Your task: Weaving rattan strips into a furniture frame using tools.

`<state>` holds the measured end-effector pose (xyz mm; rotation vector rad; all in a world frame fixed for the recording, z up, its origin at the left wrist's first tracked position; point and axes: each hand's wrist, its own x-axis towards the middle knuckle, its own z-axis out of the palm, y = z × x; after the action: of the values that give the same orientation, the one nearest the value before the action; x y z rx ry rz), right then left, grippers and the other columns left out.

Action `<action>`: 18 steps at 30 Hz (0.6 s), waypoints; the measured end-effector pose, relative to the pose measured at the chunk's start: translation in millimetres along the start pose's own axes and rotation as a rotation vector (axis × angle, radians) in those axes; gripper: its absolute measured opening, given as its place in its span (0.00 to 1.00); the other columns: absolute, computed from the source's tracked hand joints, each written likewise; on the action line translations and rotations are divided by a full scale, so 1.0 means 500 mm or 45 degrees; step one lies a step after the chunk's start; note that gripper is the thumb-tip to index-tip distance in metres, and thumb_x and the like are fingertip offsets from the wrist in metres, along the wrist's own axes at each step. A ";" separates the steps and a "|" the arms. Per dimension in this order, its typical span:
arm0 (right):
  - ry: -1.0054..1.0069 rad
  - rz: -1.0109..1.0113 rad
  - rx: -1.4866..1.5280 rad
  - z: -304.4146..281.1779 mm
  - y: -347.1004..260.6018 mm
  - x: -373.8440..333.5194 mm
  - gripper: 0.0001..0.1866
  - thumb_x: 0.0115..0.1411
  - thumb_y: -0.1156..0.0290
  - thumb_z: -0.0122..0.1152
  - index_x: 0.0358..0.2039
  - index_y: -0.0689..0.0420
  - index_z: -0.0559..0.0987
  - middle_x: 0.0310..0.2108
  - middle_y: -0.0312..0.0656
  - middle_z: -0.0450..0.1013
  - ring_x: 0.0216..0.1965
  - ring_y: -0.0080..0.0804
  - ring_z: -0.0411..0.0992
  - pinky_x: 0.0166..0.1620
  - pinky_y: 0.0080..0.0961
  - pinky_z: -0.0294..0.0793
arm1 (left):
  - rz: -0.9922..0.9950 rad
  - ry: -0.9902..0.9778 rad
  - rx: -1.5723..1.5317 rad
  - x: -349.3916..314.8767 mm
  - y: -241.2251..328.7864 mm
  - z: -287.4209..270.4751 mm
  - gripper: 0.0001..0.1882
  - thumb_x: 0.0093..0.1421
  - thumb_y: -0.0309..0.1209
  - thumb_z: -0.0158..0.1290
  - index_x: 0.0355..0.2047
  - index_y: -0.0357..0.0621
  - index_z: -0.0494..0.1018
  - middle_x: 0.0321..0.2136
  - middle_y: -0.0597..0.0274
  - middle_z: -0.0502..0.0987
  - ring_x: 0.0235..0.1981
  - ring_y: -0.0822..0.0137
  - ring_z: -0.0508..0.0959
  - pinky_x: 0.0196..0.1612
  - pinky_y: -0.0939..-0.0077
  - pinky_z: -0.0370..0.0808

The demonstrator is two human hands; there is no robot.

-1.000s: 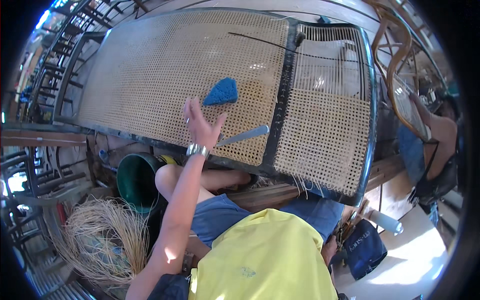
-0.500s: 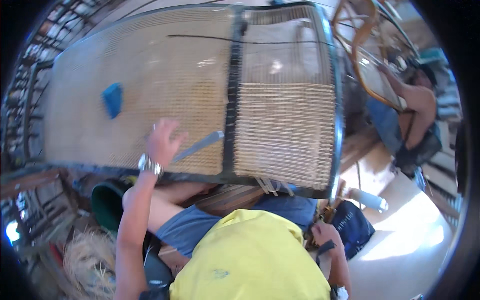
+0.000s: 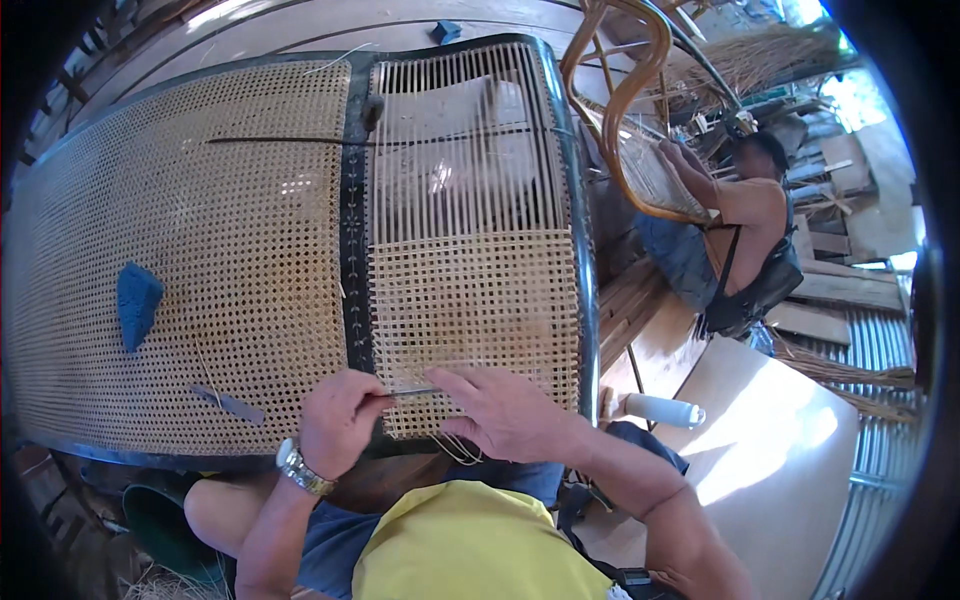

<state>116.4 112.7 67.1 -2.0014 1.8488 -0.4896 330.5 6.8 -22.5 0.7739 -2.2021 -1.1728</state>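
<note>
A black-framed cane panel (image 3: 355, 240) lies in front of me. My left hand (image 3: 340, 420) is closed, pinching a thin dark rod-like tool (image 3: 408, 391) level over the near edge of the right-hand section. The fingers of my right hand (image 3: 505, 415) close over the rod's other end, hiding its tip. Beneath them is woven cane mesh (image 3: 470, 310); beyond it, bare parallel strands (image 3: 465, 200) run toward the far rail. Loose pale strands (image 3: 462, 452) hang by my right thumb. Left of my hands lies a flat grey strip-like tool (image 3: 228, 404).
A blue block (image 3: 138, 305) and a long dark thin stick (image 3: 290, 141) rest on the panel. Another blue piece (image 3: 446, 33) sits beyond it. To the right, a co-worker (image 3: 745, 220) holds a curved wooden frame (image 3: 630, 150). A pale roll (image 3: 663, 411) and a green bucket (image 3: 175, 530) stand near.
My right hand has come up from beside my lap to the panel. My left hand now pinches the thin rod. The view has shifted right.
</note>
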 end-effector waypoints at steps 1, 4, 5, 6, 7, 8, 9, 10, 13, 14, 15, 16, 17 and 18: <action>-0.272 0.190 0.153 -0.004 0.005 0.014 0.16 0.64 0.66 0.60 0.50 0.60 0.74 0.45 0.51 0.73 0.41 0.51 0.75 0.42 0.40 0.77 | 0.065 0.053 -0.143 0.031 0.010 0.000 0.12 0.49 0.22 0.67 0.31 0.45 0.76 0.26 0.61 0.78 0.27 0.57 0.77 0.32 0.65 0.73; -0.495 0.254 0.277 -0.035 0.042 0.060 0.13 0.66 0.65 0.57 0.48 0.59 0.75 0.42 0.51 0.73 0.40 0.51 0.75 0.41 0.42 0.77 | 0.115 0.054 -0.200 0.097 0.005 -0.009 0.12 0.49 0.23 0.67 0.33 0.45 0.77 0.27 0.61 0.78 0.28 0.58 0.78 0.32 0.66 0.73; -0.423 0.126 0.256 -0.045 0.056 0.082 0.12 0.67 0.66 0.55 0.46 0.58 0.76 0.39 0.51 0.74 0.39 0.51 0.75 0.40 0.43 0.76 | 0.081 0.063 -0.180 0.113 0.004 -0.006 0.12 0.49 0.23 0.67 0.33 0.45 0.77 0.27 0.61 0.78 0.28 0.58 0.78 0.32 0.66 0.73; -0.436 0.119 0.269 -0.056 0.069 0.098 0.12 0.67 0.66 0.55 0.46 0.58 0.76 0.39 0.51 0.74 0.39 0.51 0.75 0.40 0.43 0.76 | 0.123 0.033 -0.261 0.137 0.005 0.008 0.12 0.50 0.26 0.67 0.33 0.45 0.77 0.28 0.62 0.79 0.30 0.58 0.79 0.35 0.65 0.73; -0.442 0.124 0.165 -0.065 0.081 0.114 0.12 0.67 0.67 0.55 0.46 0.59 0.76 0.37 0.51 0.75 0.37 0.52 0.75 0.40 0.42 0.76 | 0.160 0.006 -0.334 0.158 -0.005 0.011 0.12 0.51 0.29 0.68 0.34 0.45 0.77 0.29 0.62 0.80 0.32 0.59 0.80 0.37 0.63 0.72; -0.447 0.128 0.064 -0.073 0.096 0.133 0.11 0.67 0.69 0.55 0.46 0.60 0.77 0.34 0.50 0.75 0.34 0.52 0.75 0.40 0.42 0.76 | 0.214 0.033 -0.237 0.174 -0.026 0.005 0.13 0.51 0.29 0.68 0.36 0.45 0.77 0.31 0.61 0.80 0.33 0.58 0.80 0.37 0.65 0.74; -0.401 0.116 0.015 -0.097 0.119 0.150 0.11 0.68 0.70 0.54 0.47 0.61 0.77 0.32 0.47 0.74 0.32 0.47 0.75 0.38 0.39 0.75 | 0.291 0.057 -0.159 0.206 -0.045 0.006 0.15 0.51 0.29 0.69 0.38 0.44 0.77 0.33 0.60 0.80 0.34 0.57 0.80 0.37 0.66 0.76; -0.359 0.101 -0.022 -0.118 0.139 0.171 0.11 0.69 0.71 0.52 0.47 0.61 0.77 0.29 0.45 0.74 0.29 0.43 0.74 0.36 0.36 0.75 | 0.310 0.179 -0.022 0.245 -0.080 -0.007 0.18 0.54 0.34 0.67 0.43 0.43 0.77 0.37 0.58 0.80 0.38 0.55 0.80 0.42 0.63 0.76; -0.179 0.730 0.226 -0.164 0.189 0.265 0.13 0.70 0.70 0.48 0.47 0.61 0.77 0.27 0.40 0.72 0.25 0.31 0.71 0.29 0.31 0.71 | 0.288 0.541 0.731 0.351 -0.295 -0.091 0.34 0.64 0.55 0.55 0.60 0.42 0.69 0.58 0.46 0.72 0.59 0.46 0.71 0.61 0.51 0.68; -0.062 0.730 0.249 -0.154 0.222 0.286 0.14 0.70 0.69 0.47 0.49 0.62 0.77 0.25 0.38 0.71 0.24 0.25 0.70 0.27 0.28 0.69 | 0.062 0.498 1.110 0.363 -0.376 -0.128 0.40 0.64 0.62 0.48 0.64 0.43 0.65 0.63 0.47 0.65 0.65 0.46 0.63 0.66 0.48 0.60; -0.073 0.731 0.260 -0.144 0.243 0.305 0.14 0.70 0.69 0.47 0.49 0.62 0.77 0.25 0.38 0.71 0.24 0.25 0.70 0.27 0.28 0.69 | -0.167 0.442 1.484 0.367 -0.439 -0.166 0.45 0.64 0.68 0.41 0.67 0.44 0.61 0.69 0.47 0.58 0.71 0.46 0.55 0.71 0.46 0.52; -0.108 0.686 0.157 -0.135 0.264 0.323 0.15 0.70 0.68 0.48 0.50 0.62 0.78 0.24 0.36 0.70 0.23 0.23 0.68 0.25 0.26 0.67 | -0.274 0.453 1.482 0.368 -0.486 -0.201 0.46 0.64 0.69 0.40 0.68 0.45 0.59 0.71 0.51 0.55 0.73 0.48 0.51 0.72 0.44 0.48; -0.141 0.645 0.051 -0.132 0.284 0.340 0.16 0.70 0.67 0.49 0.50 0.62 0.79 0.22 0.35 0.69 0.21 0.20 0.67 0.24 0.24 0.66 | -0.377 0.462 1.474 0.371 -0.511 -0.221 0.48 0.63 0.71 0.38 0.69 0.46 0.58 0.73 0.54 0.51 0.74 0.49 0.47 0.73 0.42 0.43; -0.291 0.652 0.134 -0.142 0.313 0.357 0.16 0.69 0.66 0.49 0.48 0.62 0.80 0.22 0.34 0.69 0.21 0.19 0.67 0.25 0.23 0.66 | -0.375 0.449 1.465 0.375 -0.513 -0.219 0.48 0.63 0.71 0.38 0.69 0.46 0.58 0.73 0.54 0.51 0.74 0.49 0.47 0.73 0.42 0.43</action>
<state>-40.1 -78.7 52.4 -1.3740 2.0350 -0.1925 334.3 -302.1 -155.0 1.6178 -2.3583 0.2817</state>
